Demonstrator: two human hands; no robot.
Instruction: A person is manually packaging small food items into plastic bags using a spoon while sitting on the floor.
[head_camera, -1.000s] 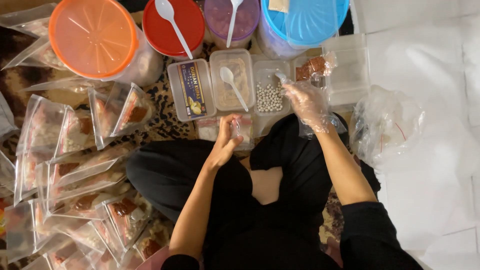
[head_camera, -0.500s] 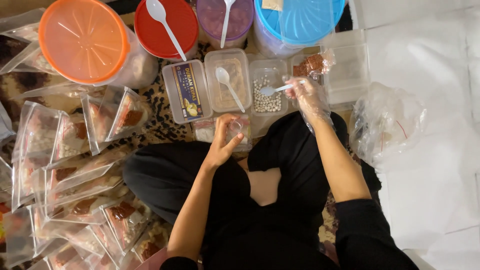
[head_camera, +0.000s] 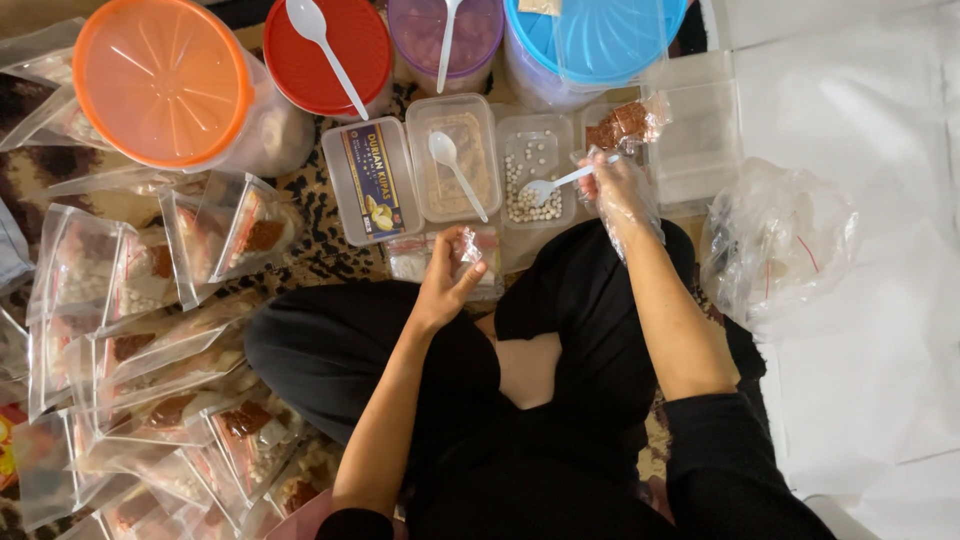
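**Scooping pale beads, small bag held ready**

Seated cross-legged on the floor in black trousers (head_camera: 560, 400), knees spread toward a row of tubs. To the left of the knees, a spread of small clear plastic zip bags already filled with brown and white bits (head_camera: 150, 340), lying overlapped on a leopard-print mat (head_camera: 310, 215).

Just ahead of the legs: bare left hand (head_camera: 447, 285), grip closed around a small clear plastic pouch (head_camera: 466, 247), held upright by thumb and fingers just short of the tubs. Slightly further and to the right: right hand in a thin transparent plastic glove (head_camera: 615, 190), grip pinched on the handle of a white plastic spoon (head_camera: 553, 186), bowl of the spoon dipped into a small clear rectangular tub of pale round beads (head_camera: 533, 170).

Beside that tub, leftward: a clear rectangular tub of beige crumbs with a second white spoon resting in it (head_camera: 452, 160), then a lidded tub with a dark blue label (head_camera: 372, 180). Rightward: a bag of brown cubes (head_camera: 622, 125) and a crumpled clear plastic bag (head_camera: 775, 240) on a white sheet.

Farthest: big round jars with orange lid (head_camera: 160, 80), red lid (head_camera: 330, 45), purple lid (head_camera: 450, 30) and blue lid (head_camera: 595, 35).
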